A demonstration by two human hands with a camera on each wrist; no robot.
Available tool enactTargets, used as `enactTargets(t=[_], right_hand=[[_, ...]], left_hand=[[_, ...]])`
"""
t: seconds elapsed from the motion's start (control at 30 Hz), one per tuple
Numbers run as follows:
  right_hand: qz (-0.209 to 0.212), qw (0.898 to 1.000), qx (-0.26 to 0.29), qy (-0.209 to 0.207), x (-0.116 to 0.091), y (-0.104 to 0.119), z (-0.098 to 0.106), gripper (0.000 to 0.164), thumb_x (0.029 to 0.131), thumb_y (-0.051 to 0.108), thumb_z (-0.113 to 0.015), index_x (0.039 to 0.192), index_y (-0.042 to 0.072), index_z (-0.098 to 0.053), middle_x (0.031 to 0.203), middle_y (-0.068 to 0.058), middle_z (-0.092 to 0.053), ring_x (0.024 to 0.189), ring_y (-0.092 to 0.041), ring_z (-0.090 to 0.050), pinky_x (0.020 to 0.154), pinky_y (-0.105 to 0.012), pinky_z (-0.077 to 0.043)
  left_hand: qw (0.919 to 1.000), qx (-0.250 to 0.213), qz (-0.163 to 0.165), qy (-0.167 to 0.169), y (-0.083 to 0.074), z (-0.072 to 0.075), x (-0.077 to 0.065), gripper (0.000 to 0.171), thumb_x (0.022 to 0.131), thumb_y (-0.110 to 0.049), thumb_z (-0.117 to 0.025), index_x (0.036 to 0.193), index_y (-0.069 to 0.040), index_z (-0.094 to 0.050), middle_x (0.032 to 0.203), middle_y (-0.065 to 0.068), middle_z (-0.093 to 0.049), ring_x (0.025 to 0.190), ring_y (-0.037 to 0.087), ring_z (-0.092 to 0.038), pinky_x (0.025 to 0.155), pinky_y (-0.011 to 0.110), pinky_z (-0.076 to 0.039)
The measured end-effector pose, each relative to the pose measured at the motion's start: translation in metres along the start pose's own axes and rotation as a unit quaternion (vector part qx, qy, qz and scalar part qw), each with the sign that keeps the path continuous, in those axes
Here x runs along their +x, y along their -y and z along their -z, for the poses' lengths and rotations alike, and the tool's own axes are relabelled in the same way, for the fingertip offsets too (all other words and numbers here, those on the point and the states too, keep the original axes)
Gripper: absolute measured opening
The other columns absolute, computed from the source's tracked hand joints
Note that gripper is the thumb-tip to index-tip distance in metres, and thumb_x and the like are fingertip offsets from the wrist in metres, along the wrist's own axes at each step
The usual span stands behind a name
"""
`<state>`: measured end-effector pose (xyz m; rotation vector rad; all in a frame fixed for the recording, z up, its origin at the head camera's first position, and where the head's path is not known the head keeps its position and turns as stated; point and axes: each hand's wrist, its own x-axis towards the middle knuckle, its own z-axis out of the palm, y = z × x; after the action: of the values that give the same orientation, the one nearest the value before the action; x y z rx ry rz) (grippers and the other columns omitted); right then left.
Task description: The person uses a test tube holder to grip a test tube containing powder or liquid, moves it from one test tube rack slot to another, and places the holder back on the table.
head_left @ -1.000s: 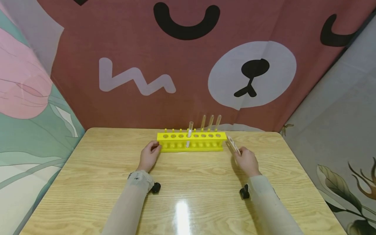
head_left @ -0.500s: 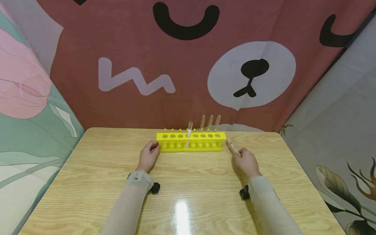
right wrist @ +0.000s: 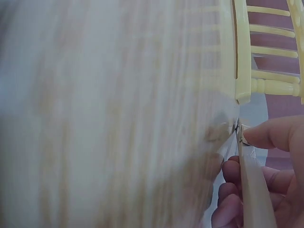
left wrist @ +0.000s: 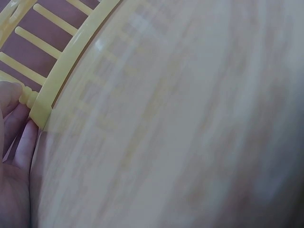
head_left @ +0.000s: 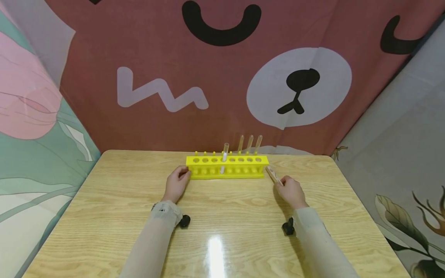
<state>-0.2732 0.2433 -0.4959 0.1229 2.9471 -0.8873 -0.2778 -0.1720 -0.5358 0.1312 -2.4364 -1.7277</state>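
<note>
A yellow test tube rack point(head_left: 227, 177) stands at the back of the table. One glass test tube point(head_left: 226, 148) with white contents sits upright in a middle hole; several clear upside-down tubes point(head_left: 250, 144) stand on the rear pegs at the right. My left hand point(head_left: 176, 183) grips the rack's left end, with the thumb point(left wrist: 10, 95) on the end post. In my right hand point(head_left: 292, 192) I hold a pale wooden test tube clamp point(head_left: 274, 176) between thumb and fingers. Its far tip points at the rack's right end, and metal shows near the thumb in the right wrist view.
The wooden table point(head_left: 222, 208) ends just behind the rack at a cloth backdrop point(head_left: 156, 127) with a cartoon bear. Patterned cloths hang at both sides. A black wrist camera point(head_left: 184, 221) sits at the left cuff, another black camera point(head_left: 288, 227) at the right.
The clamp's far tip has swung slightly left and lower, toward the rack's right end. My left hand and the rack have stayed in place.
</note>
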Motion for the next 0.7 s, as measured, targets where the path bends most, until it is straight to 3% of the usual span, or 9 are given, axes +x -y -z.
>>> enactTargets(t=[0.47,0.7], right_hand=[[0.036,0.999,0.016,-0.020,0.0002,-0.0033,-0.0004,0.019,0.095,0.016,-0.064,0.097,-0.003,-0.063,0.081,-0.014,-0.062,0.063,-0.023,-0.052,0.053,-0.031,-0.043],[0.057,0.998,0.014,-0.020,0.0000,-0.0066,0.0006,0.018,0.091,0.013,-0.068,0.094,-0.003,-0.061,0.074,-0.011,-0.059,0.061,-0.021,-0.050,0.052,-0.030,-0.042]], left_hand=[[1.0000,0.000,-0.006,0.003,-0.0010,0.0002,0.0009,0.029,0.103,-0.018,-0.061,0.126,-0.001,-0.063,0.132,0.018,-0.061,0.121,0.031,-0.061,0.103,0.043,-0.052],[1.0000,0.001,-0.002,0.005,-0.0028,0.0003,-0.0006,0.029,0.103,-0.018,-0.061,0.127,-0.001,-0.063,0.133,0.019,-0.061,0.122,0.031,-0.060,0.103,0.043,-0.052]])
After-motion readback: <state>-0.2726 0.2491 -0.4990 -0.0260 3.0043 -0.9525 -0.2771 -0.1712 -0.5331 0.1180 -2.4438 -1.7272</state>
